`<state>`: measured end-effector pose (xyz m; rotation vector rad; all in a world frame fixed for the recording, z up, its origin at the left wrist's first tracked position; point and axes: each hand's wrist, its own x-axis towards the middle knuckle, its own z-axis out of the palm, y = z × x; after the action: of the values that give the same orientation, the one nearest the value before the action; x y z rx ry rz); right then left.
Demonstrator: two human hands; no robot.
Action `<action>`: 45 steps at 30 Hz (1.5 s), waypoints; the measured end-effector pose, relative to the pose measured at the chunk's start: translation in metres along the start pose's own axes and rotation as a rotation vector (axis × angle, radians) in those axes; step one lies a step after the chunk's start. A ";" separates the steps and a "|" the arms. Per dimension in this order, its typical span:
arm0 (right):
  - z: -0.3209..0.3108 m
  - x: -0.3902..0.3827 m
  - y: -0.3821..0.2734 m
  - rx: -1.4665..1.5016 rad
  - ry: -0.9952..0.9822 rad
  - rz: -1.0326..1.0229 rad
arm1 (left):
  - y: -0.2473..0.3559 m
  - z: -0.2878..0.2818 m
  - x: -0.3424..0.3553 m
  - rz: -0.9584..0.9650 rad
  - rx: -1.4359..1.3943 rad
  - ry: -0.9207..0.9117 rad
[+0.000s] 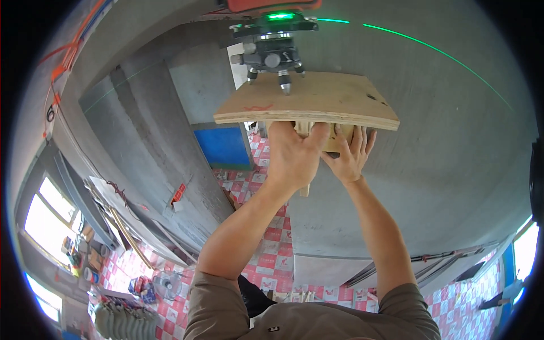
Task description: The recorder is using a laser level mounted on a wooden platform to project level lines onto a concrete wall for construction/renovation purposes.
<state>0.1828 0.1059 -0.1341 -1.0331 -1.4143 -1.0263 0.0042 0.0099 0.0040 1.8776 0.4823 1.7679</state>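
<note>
Overhead in front of me is a plywood board (317, 101) with a small red mark on its top. On it stands a laser level (275, 42) with a red-orange upper body and black tripod feet, glowing green. Beneath the board's front edge, my left hand (296, 156) is wrapped round a pale wooden post (305, 191), whose lower end shows below the hand. Close to its right, my right hand (350, 158) lies with spread fingers against a yellowish wooden block (341, 140) under the board. The board hides part of the fingertips.
A grey plastered wall (442, 153) carrying a green laser line rises behind the board. Left are a doorway with a blue panel (222, 146) and leaning sheets (127, 212). Red-and-white floor covering (275, 243) lies below, with stacked grey bags (122, 322) at lower left.
</note>
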 end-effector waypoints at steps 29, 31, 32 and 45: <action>0.006 -0.003 0.006 -0.080 -0.016 -0.010 | -0.001 0.003 0.000 -0.037 -0.053 0.057; 0.008 -0.004 0.007 -0.087 -0.007 -0.009 | -0.002 0.002 0.001 -0.039 -0.048 0.052; 0.008 -0.004 0.007 -0.084 -0.008 -0.008 | -0.002 0.002 0.001 -0.053 -0.056 0.053; 0.006 -0.003 0.005 -0.081 -0.025 -0.002 | 0.001 0.002 0.001 -0.020 -0.035 0.060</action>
<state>0.1866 0.1128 -0.1370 -1.1075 -1.4039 -1.0829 0.0067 0.0094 0.0059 1.7942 0.4879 1.8120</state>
